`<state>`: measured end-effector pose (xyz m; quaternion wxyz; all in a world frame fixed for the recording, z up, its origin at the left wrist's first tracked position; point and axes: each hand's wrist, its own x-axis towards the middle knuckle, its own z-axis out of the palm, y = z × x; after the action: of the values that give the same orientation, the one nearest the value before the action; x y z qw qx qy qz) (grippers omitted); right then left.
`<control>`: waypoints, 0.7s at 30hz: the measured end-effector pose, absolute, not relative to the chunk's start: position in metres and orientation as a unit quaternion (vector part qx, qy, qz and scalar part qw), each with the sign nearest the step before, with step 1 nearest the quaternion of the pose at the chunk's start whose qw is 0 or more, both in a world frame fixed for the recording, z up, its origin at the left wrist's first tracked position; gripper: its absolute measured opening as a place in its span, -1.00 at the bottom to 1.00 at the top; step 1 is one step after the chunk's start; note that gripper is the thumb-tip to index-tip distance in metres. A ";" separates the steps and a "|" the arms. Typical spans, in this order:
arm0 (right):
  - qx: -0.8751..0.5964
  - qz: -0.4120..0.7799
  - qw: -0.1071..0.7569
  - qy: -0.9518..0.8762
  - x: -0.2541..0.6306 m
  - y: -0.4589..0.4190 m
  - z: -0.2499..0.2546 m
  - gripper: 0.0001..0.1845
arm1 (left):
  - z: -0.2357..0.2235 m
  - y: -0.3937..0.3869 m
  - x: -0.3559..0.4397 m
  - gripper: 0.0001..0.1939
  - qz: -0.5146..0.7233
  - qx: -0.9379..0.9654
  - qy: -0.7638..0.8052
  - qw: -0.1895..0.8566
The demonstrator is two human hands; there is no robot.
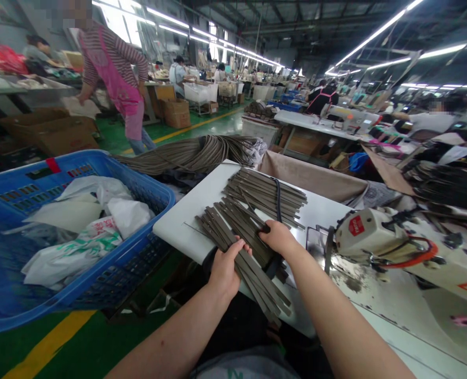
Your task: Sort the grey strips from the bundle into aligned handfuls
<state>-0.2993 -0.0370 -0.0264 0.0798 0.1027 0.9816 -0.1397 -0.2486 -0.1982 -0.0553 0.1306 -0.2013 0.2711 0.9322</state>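
The left hand [228, 266] is clamped on a bundle of grey-brown strips [252, 273] that juts out both sides, the right hand [278, 237] pinching a pile [243, 223] beside it.

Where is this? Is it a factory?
Yes, it looks like a sewing factory. There's a white industrial sewing machine on the table, a big blue plastic basket of bags, and people at rows of worktables under long ceiling lights.
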 end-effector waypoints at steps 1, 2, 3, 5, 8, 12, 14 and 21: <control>0.100 -0.142 0.075 0.982 -0.298 -0.036 -0.025 -0.88 | -0.055 -0.198 -0.249 -0.68 0.932 -0.201 0.271 0.132; 0.100 -0.144 0.070 0.982 -0.297 -0.035 -0.024 -0.87 | -0.055 -0.198 -0.249 -0.68 0.932 -0.200 0.272 0.133; 0.100 -0.146 0.064 0.982 -0.296 -0.034 -0.022 -0.86 | -0.055 -0.199 -0.249 -0.68 0.932 -0.200 0.272 0.135; 0.102 -0.150 0.054 0.982 -0.295 -0.031 -0.019 -0.82 | -0.056 -0.199 -0.249 -0.68 0.931 -0.198 0.273 0.137; 0.098 -0.162 0.052 0.980 -0.293 -0.030 -0.017 -0.79 | -0.056 -0.199 -0.248 -0.68 0.932 -0.199 0.271 0.137; 0.095 -0.184 0.068 0.976 -0.290 -0.035 -0.021 -0.77 | -0.056 -0.198 -0.248 -0.69 0.932 -0.200 0.273 0.133; 0.092 -0.193 0.076 0.974 -0.288 -0.038 -0.025 -0.70 | -0.056 -0.199 -0.247 -0.69 0.931 -0.194 0.277 0.135; 0.108 -0.186 0.099 0.972 -0.292 -0.036 -0.029 -0.79 | -0.057 -0.199 -0.249 -0.69 0.930 -0.191 0.282 0.139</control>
<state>-0.2916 -0.0361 -0.0290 0.0990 0.1077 0.9715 -0.1863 -0.2486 -0.1992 -0.0573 0.1394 -0.1906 0.2820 0.9299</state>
